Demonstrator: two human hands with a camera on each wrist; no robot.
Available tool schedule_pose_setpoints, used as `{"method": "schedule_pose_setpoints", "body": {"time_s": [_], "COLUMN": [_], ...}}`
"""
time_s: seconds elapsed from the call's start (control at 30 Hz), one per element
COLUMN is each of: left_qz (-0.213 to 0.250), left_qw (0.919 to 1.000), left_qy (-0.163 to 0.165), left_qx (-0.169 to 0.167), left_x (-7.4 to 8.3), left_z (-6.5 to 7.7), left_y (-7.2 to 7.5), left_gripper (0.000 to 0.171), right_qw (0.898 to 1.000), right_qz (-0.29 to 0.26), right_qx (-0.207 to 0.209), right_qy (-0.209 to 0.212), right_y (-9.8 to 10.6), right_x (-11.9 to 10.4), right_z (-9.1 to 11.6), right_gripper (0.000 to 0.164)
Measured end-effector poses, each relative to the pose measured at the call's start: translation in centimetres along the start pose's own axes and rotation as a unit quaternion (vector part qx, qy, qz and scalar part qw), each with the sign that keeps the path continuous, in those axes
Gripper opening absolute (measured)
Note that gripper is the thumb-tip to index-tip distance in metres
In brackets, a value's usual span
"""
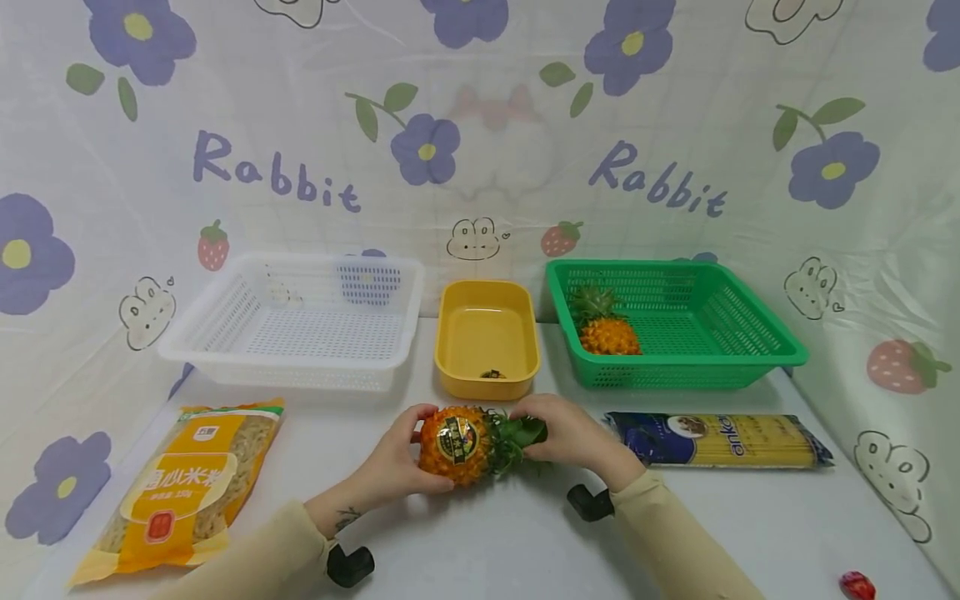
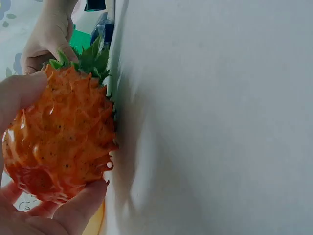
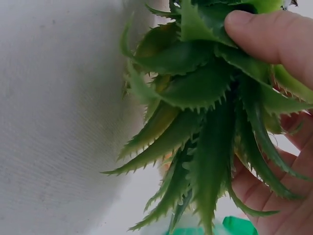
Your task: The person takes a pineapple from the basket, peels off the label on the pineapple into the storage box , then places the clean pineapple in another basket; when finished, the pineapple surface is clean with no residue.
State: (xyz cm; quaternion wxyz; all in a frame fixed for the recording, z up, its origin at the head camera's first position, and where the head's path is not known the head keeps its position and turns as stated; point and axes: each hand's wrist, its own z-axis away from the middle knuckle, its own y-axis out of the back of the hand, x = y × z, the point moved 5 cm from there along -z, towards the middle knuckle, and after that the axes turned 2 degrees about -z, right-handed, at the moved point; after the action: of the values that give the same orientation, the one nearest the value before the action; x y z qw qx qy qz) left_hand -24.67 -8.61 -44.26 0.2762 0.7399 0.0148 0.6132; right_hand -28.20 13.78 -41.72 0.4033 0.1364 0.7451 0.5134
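Observation:
An orange toy-like pineapple [image 1: 452, 454] with a black-and-gold label lies sideways just above or on the white table, its leaves pointing right. My left hand [image 1: 397, 458] grips its round body, thumb on one side and fingers on the other. My right hand [image 1: 573, 435] holds the green leafy crown [image 3: 210, 88] between thumb and fingers. In the left wrist view the spiky skin [image 2: 63, 137] shows close up beside the tabletop. Whether the fruit's underside touches the table I cannot tell.
Behind stand a white basket [image 1: 375, 371], a yellow bin [image 1: 487, 387] with a small dark item, and a green basket [image 1: 675, 371] holding another pineapple [image 1: 609, 335]. A noodle bag [image 1: 180, 492] lies left, a spaghetti pack [image 1: 720, 440] right, a small red item [image 1: 857, 585] front right.

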Motion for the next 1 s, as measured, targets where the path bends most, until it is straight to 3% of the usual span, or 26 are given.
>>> {"method": "schedule_pose_setpoints", "body": {"time_s": [0.27, 0.57, 0.8, 1.0], "left_qz": [0.042, 0.053, 0.072, 0.075], "left_qw": [0.9990, 0.9985, 0.9974, 0.9972], "left_qy": [-0.018, 0.007, 0.011, 0.007], "left_qx": [0.002, -0.004, 0.002, 0.007], "left_x": [-0.9, -1.9, -1.9, -2.1], "left_z": [-1.5, -3.0, -3.1, -3.1], "left_y": [0.6, 1.7, 1.6, 1.6], "left_gripper": [0.083, 0.080, 0.078, 0.079], "right_qw": [1.000, 0.999, 0.999, 0.992], "right_qz": [-0.006, 0.013, 0.018, -0.020], "right_qx": [0.022, 0.048, 0.036, 0.120], "right_qy": [-0.007, -0.007, -0.014, 0.015], "right_y": [0.1, 0.3, 1.0, 3.6], "right_x": [0.0, -0.1, -0.3, -2.3], "right_z": [0.0, -0.8, -0.7, -1.5], "right_gripper": [0.042, 0.039, 0.045, 0.035]}}
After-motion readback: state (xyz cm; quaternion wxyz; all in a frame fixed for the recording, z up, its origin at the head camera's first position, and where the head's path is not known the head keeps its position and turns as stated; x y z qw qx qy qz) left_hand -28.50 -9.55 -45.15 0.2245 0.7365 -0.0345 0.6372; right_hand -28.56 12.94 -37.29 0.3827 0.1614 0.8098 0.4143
